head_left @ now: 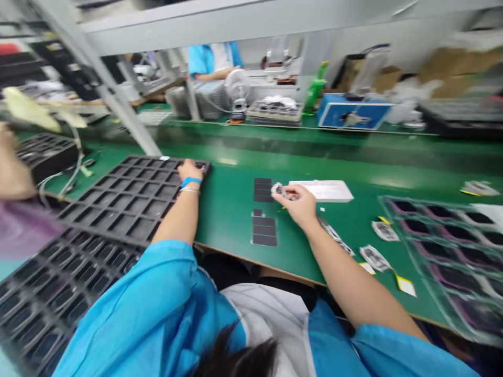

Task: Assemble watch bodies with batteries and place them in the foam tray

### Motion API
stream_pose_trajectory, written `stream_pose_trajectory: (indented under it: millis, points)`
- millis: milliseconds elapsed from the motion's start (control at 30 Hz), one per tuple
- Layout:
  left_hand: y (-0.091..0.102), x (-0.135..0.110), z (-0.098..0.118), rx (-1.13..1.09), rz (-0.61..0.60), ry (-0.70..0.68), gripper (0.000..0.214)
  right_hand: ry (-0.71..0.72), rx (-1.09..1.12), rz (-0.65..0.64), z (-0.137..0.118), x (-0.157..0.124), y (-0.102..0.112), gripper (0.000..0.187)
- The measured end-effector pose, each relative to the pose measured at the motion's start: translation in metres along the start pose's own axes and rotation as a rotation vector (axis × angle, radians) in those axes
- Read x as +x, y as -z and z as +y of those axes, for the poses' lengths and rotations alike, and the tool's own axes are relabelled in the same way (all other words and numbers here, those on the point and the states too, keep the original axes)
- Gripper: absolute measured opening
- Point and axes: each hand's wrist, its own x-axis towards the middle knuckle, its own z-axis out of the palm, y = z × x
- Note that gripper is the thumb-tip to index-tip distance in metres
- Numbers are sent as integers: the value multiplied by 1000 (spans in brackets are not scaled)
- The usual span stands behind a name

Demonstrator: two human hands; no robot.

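Observation:
My left hand is at the far right corner of a black compartment tray, its fingers curled over the rim. A blue band circles that wrist. My right hand pinches a small white and grey part between thumb and fingertips, above the green bench. Just left of the part lies a sheet of black rectangular stickers. A second black sticker sheet lies nearer to me. Behind my right hand rests a flat white box. The part's finer details are blurred.
Another black tray with dark glossy pieces stands at lower left. Clear trays of dark pieces lie at right, beside loose white parts with yellow tabs. Another person's arm is at far left. A metal shelf post rises behind.

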Motion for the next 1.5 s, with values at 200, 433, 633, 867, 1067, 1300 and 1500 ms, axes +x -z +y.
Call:
stream_pose_trajectory:
  millis: [200, 433, 633, 867, 1067, 1300, 1500]
  points:
    - [-4, -19, 25, -62, -25, 11, 85, -2, 37, 3, 3, -2, -1, 45]
    - [-58, -128, 39, -1095, -1231, -451, 77, -89, 146, -9, 2, -11, -12, 51]
    - [-73, -136, 23, -1343, -1339, -157, 57, 119, -60, -159, 0, -16, -12, 51]
    - [-62, -129, 21, -1384, -1404, -34, 44, 265, -53, -133, -6, -14, -5, 21]
    - [-65, -133, 21, -1313, -1330, -219, 59, 366, -198, -174, -8, -17, -2, 8]
    - [-69, -132, 21, -1316, -1251, -367, 60, 432, -206, -210, -3, -15, -1, 11]
    - [-73, -132, 20, -1324, -1253, -316, 64, 576, -312, -208, -2, -20, -6, 12]
